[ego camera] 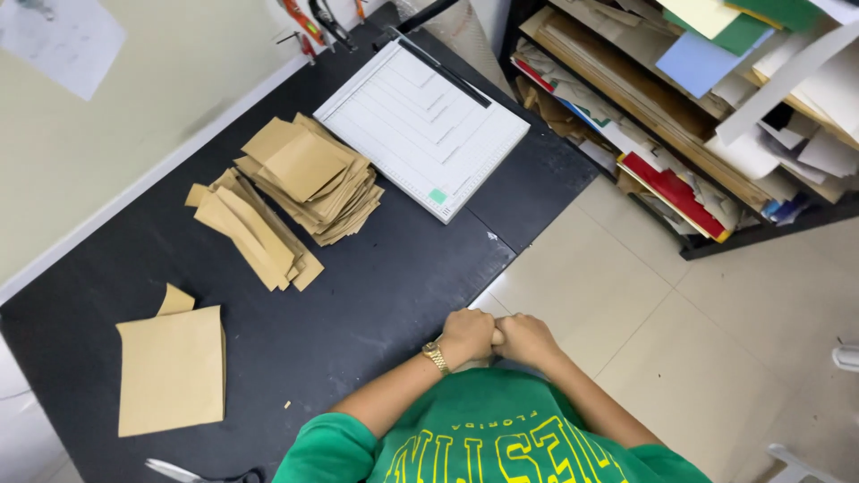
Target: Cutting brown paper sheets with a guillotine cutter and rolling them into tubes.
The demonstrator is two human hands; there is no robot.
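Resting fisted together, left hand (465,335) and right hand (528,340) hold nothing visible; cut brown pieces (309,174) are stacked, larger sheets (170,367) uncut on desk (376,277).

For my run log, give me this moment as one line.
left hand: closed, pressed against right hand | at edge of black table | on table: brown paper stacks, paper cutter, scissors

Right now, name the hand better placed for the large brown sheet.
Left, probably: the left hand is nearer the large brown sheet; the right hand, pressed against it, lies farther off.
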